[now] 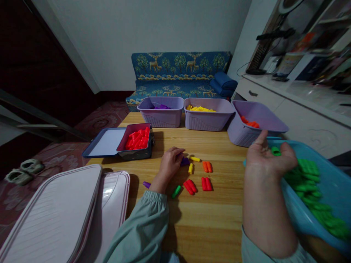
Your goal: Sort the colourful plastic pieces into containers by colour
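Observation:
My left hand is over the middle of the wooden table, its fingers closed round a purple plastic piece. Beside it lie yellow pieces, orange pieces, red pieces and a single green piece. Another purple piece shows to the left of my wrist. Palm turned up, my right hand holds a small green cylinder above the near edge of a blue basin. Many green pieces are heaped in that basin.
Three lilac bins line the table's far side, with purple, yellow and orange pieces inside. A hinged box of red pieces sits open at left. Pale lids lie front left. A patterned sofa and a cabinet stand beyond.

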Demonstrator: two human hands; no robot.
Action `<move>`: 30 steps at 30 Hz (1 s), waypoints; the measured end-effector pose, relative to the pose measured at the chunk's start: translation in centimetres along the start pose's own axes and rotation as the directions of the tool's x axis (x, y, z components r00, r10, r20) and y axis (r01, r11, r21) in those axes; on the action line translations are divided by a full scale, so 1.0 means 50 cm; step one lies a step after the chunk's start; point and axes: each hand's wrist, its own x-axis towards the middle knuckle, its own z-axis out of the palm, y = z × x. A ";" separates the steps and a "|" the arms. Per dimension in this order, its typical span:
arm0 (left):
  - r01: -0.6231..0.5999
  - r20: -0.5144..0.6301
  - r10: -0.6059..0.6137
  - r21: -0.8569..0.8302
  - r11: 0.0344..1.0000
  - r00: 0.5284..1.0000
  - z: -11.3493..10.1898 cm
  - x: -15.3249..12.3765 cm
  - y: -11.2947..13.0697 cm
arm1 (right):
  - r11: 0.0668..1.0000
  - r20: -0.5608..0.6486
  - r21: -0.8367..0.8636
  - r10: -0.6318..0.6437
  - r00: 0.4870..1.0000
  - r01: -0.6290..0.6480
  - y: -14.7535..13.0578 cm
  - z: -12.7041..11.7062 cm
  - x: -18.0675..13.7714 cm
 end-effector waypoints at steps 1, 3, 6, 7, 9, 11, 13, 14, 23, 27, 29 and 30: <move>0.000 -0.001 0.000 0.002 1.000 1.000 -0.001 0.000 0.000 | 1.000 0.003 0.007 -0.004 1.000 0.004 -0.001 0.000 0.000; -0.001 -0.002 0.001 0.006 1.000 1.000 -0.002 0.000 0.002 | 0.999 0.000 0.035 -0.001 1.000 0.001 -0.003 0.001 -0.001; 0.001 0.001 -0.001 0.007 1.000 1.000 -0.004 -0.001 0.004 | 0.997 0.009 0.056 0.045 0.999 -0.045 -0.001 0.002 0.001; 0.004 0.002 -0.004 0.006 1.000 1.000 -0.004 -0.001 0.005 | 0.998 0.021 0.044 0.054 0.998 -0.055 0.002 0.001 0.003; 0.006 0.003 -0.006 0.003 1.000 1.000 -0.003 -0.001 0.005 | 0.998 0.062 -0.021 0.053 0.997 -0.051 0.014 -0.005 0.006; 0.003 0.002 -0.003 0.003 1.000 1.000 -0.003 -0.001 0.004 | 0.983 0.143 -0.180 0.066 0.988 -0.039 0.032 -0.014 0.006; 0.004 0.004 -0.004 0.011 1.000 1.000 -0.006 0.000 0.003 | 0.906 0.259 -0.423 0.141 0.956 -0.019 0.055 -0.027 0.001; 0.007 0.009 -0.007 0.022 1.000 1.000 -0.009 0.001 0.004 | 0.835 0.321 -0.551 0.208 0.924 0.003 0.066 -0.034 -0.004; 0.022 0.406 -0.087 0.161 0.987 0.910 -0.072 0.012 0.044 | -0.182 0.405 -0.689 0.706 0.581 0.701 0.138 -0.127 -0.011; -0.011 0.469 -0.089 0.208 0.978 0.879 -0.075 0.011 0.058 | -0.420 0.339 -0.345 0.778 0.529 0.839 0.155 -0.159 -0.006; -0.003 0.437 -0.106 0.241 0.971 0.893 -0.067 0.008 0.059 | -0.427 0.346 -0.275 0.792 0.503 0.861 0.163 -0.167 -0.016; 0.008 0.421 -0.116 0.250 0.968 0.900 -0.063 0.007 0.059 | -0.436 0.355 -0.248 0.790 0.500 0.865 0.166 -0.169 -0.024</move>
